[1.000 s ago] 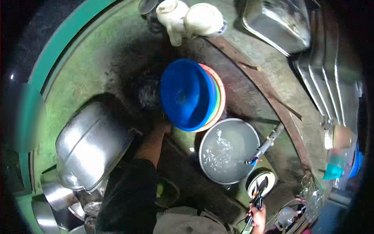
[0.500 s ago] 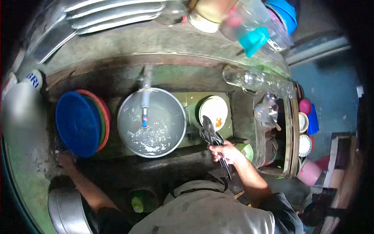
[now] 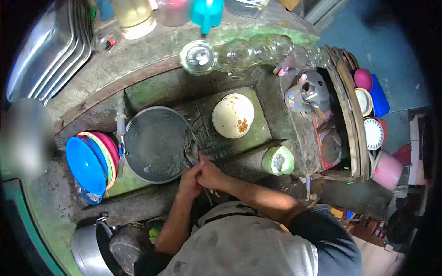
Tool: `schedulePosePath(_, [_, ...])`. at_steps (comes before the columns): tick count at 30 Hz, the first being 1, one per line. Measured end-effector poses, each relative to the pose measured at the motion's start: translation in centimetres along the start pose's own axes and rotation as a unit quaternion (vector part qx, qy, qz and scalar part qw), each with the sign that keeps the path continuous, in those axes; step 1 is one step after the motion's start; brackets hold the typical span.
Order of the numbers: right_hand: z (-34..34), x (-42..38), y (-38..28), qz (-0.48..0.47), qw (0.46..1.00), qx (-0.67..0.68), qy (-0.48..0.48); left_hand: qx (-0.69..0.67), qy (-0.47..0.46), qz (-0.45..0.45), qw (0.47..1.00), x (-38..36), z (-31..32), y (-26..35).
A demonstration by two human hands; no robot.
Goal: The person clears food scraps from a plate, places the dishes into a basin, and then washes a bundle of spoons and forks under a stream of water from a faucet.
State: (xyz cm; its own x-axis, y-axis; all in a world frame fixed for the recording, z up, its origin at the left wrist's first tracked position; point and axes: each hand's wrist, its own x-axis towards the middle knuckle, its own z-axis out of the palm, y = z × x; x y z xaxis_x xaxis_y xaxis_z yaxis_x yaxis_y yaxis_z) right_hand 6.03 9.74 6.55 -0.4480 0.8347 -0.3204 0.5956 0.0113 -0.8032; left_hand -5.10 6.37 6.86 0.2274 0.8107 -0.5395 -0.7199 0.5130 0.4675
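Both hands, left (image 3: 189, 180) and right (image 3: 208, 174), clenched around the cutlery bundle (image 3: 190, 151) at the basin's (image 3: 154, 143) right rim. Still scrubbing; dirty plate (image 3: 233, 116) further right untouched.

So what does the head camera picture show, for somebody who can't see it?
Seen from above, a person's left hand and right hand together grip a bundle of metal cutlery at the edge of a round metal basin. A stack of blue and pink plastic bowls lies left of it, a dirty cream plate right.
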Motion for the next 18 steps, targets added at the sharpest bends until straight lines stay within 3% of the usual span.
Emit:
schedulePosePath(1, [-0.7,-0.3,0.6,-0.007,1.000,0.010,-0.002,-0.026,0.000,-0.020,0.999,0.4,0.7,0.1])
schedulePosePath(3, [-2.7,-1.0,2.2,0.009,0.991,0.045,-0.122,-0.068,0.053,-0.012,0.996,1.4,2.0,-1.4])
schedulePosePath(4, [-4.7,-2.3,1.2,-0.066,0.994,0.029,-0.085,-0.071,0.052,-0.004,0.996,1.5,2.6,-1.8])
schedulePosePath(7, [-10.3,-4.6,-0.5,-0.085,0.986,0.021,-0.141,-0.129,0.039,-0.029,0.990,2.7,4.4,-3.4])
schedulePosePath(9, [-11.9,-5.8,1.8,-0.163,0.980,0.025,-0.114,-0.169,0.110,0.007,0.979,2.7,6.3,-4.0])
schedulePosePath(10, [-12.8,-7.0,2.6,-0.217,0.973,0.059,-0.044,-0.214,0.134,0.066,0.965,3.1,6.9,-4.1])
schedulePosePath(11, [-14.1,-7.8,3.4,-0.178,0.980,0.092,-0.016,-0.243,0.071,0.097,0.962,3.3,7.4,-4.2])
schedulePosePath(12, [-14.5,-8.4,4.4,-0.095,0.975,0.195,0.045,-0.238,0.111,0.124,0.957,3.2,8.6,-3.6])
schedulePosePath(13, [-14.2,-8.7,5.8,-0.011,0.950,0.294,0.104,-0.233,0.150,0.151,0.949,3.0,10.0,-2.8])
schedulePosePath(14, [-13.4,-8.1,7.5,-0.016,0.879,0.449,0.156,-0.220,0.150,0.193,0.945,3.0,11.7,-2.4])
schedulePosePath(15, [-14.2,-8.3,6.5,0.070,0.816,0.553,0.154,-0.195,0.127,0.234,0.944,3.3,12.7,-2.4])
schedulePosePath(17, [-14.2,-7.5,4.6,0.085,0.678,0.724,0.096,-0.176,0.129,0.255,0.942,3.8,15.9,-2.9])
schedulePosePath(18, [-13.9,-7.1,4.5,0.196,0.629,0.744,0.113,-0.126,0.121,0.269,0.947,3.7,17.5,-3.4])
